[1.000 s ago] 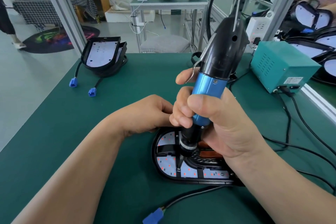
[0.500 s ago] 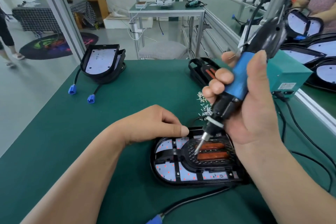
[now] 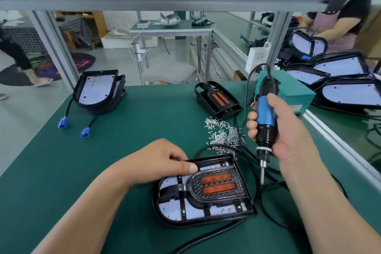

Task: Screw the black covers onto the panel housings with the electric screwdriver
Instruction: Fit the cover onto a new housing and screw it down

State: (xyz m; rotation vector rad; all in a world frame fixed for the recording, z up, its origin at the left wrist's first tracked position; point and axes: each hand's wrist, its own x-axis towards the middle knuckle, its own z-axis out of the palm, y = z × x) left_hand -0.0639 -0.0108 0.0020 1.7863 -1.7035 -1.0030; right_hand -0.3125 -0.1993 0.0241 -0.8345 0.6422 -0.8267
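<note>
At centre, left hand [image 3: 156, 163] pinches panel housing [image 3: 206, 220] at its 10 o'clock rim. Right hand [image 3: 288, 140], at 2 o'clock, grips raised electric screwdriver [image 3: 266, 117].

The table [image 3: 123, 150] is dark green. The screwdriver [image 3: 266, 117] has a bright blue grip between black ends. The housing [image 3: 162, 219] is black; its board [image 3: 173, 210] is pale lilac-white dotted with red. The cover [image 3: 193, 188] is black, with a fine mesh pattern round two orange strips. The plugs [image 3: 62, 123] are blue, the box [image 3: 296, 88] teal, the screws [image 3: 222, 136] silver, the apron [image 3: 328, 21] pink-checked.
</note>
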